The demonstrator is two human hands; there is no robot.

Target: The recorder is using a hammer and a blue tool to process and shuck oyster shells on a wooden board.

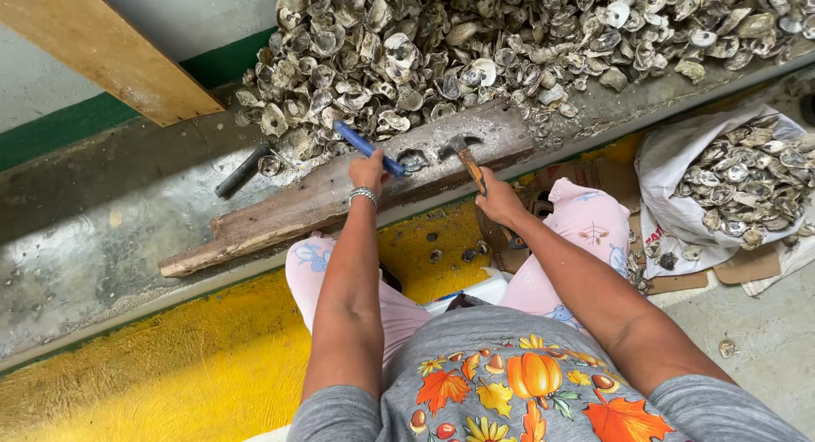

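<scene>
My left hand (368,171) grips a blue-handled tool (367,146) whose tip rests beside an oyster shell (413,160) on a weathered wooden plank (280,208). My right hand (499,202) holds a wooden-handled hammer (466,157), its metal head raised just above the plank next to that shell. A silver bracelet circles my left wrist. I sit facing a concrete ledge, knees in pink patterned trousers under it.
A big heap of oyster shells (475,43) covers the ledge behind the plank. A white sack (679,213) of shells lies open at the right on cardboard. A dark tool (240,170) lies left of the heap. A wooden board (110,51) leans at top left. Yellow painted floor below.
</scene>
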